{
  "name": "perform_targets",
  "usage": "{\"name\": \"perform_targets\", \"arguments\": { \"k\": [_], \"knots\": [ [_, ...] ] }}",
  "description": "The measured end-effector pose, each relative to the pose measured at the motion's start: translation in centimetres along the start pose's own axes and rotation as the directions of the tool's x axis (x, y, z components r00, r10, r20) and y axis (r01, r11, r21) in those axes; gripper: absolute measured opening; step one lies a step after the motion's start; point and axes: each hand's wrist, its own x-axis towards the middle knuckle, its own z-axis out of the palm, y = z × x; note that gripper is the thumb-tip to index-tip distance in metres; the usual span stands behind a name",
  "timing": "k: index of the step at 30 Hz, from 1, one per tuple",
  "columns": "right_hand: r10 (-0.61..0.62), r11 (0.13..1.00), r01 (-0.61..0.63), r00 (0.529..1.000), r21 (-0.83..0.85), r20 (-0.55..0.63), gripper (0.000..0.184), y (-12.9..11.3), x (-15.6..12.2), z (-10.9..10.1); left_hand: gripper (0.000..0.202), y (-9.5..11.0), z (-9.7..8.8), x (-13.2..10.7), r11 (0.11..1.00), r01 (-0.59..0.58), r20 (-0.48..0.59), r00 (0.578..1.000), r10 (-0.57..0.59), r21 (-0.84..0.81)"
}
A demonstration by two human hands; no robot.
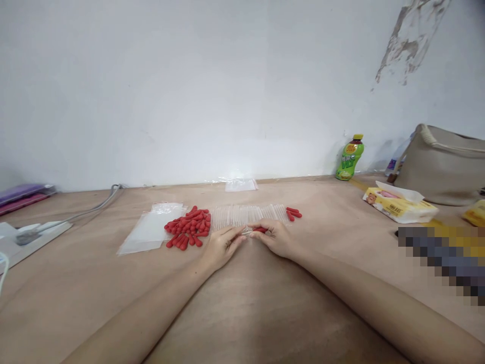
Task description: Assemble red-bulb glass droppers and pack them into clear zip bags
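My left hand [223,245] pinches a thin transparent tube [246,232] near the middle of the table. My right hand [278,238] has its fingers closed round a red rubber bulb [259,230], whose end meets the tube or lies very close to it. Just beyond both hands, a row of transparent dropper tubes [238,215] lies side by side. To the left of my left hand is a heap of red rubber bulbs [189,225]. Several more red pieces [294,213] rest right of the row; whether tubes are fitted in them is too small to tell.
Transparent plastic bags [146,232] lie left of the heap, another bag [241,185] by the wall. A white power strip [41,240] with a grey cable is at far left. On the right stand a green bottle [349,159], a yellow tissue pack [397,205] and a beige bag [439,167].
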Motion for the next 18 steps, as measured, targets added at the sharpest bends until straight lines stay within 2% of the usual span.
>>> {"name": "perform_targets", "arguments": {
  "k": [2, 4, 6, 8, 10, 12, 14, 16, 18],
  "knots": [
    [0.146, 0.984, -0.135, 0.985, 0.114, -0.095, 0.028, -0.1, 0.4, -0.1, 0.039, 0.1, -0.2, 0.1, 0.998, 0.054, -0.031, 0.998, -0.054, 0.013],
    [0.276, 0.946, -0.232, 0.943, 0.225, -0.187, 0.037, 0.0, 1.2, -1.1, 0.051, 0.2, -0.5, 0.2, 0.993, 0.107, -0.064, 0.993, -0.104, 0.045],
    [0.352, 0.909, -0.266, 0.903, 0.320, -0.248, 0.037, 0.2, 2.3, -3.0, 0.052, 0.3, -0.6, 0.3, 0.987, 0.144, -0.083, 0.987, -0.138, 0.076],
    [0.383, 0.887, -0.280, 0.889, 0.366, -0.249, 0.035, 0.8, 3.5, -5.5, 0.046, 0.3, -0.7, 0.3, 0.983, 0.157, -0.080, 0.986, -0.150, 0.097],
    [0.439, 0.878, -0.315, 0.830, 0.361, -0.343, 0.036, 1.8, 4.4, -7.9, 0.040, 0.3, -0.7, 0.4, 0.981, 0.157, -0.058, 0.987, -0.151, 0.113],
    [0.482, 0.875, -0.406, 0.777, 0.264, -0.405, 0.033, 3.1, 5.0, -9.6, 0.036, 0.3, -0.7, 0.4, 0.982, 0.149, -0.034, 0.989, -0.146, 0.118],
    [0.503, 0.849, -0.517, 0.735, 0.104, -0.455, 0.031, 4.6, 5.1, -10.2, 0.033, 0.3, -0.7, 0.4, 0.984, 0.138, -0.015, 0.990, -0.137, 0.114],
    [0.492, 0.790, -0.604, 0.725, -0.104, -0.482, 0.031, 6.0, 4.8, -10.1, 0.031, 0.3, -0.7, 0.4, 0.985, 0.132, -0.006, 0.991, -0.132, 0.110],
    [0.475, 0.726, -0.637, 0.738, -0.261, -0.479, 0.030, 7.1, 4.5, -9.9, 0.030, 0.3, -0.7, 0.4, 0.986, 0.128, 0.001, 0.992, -0.129, 0.108]
  ]
}}
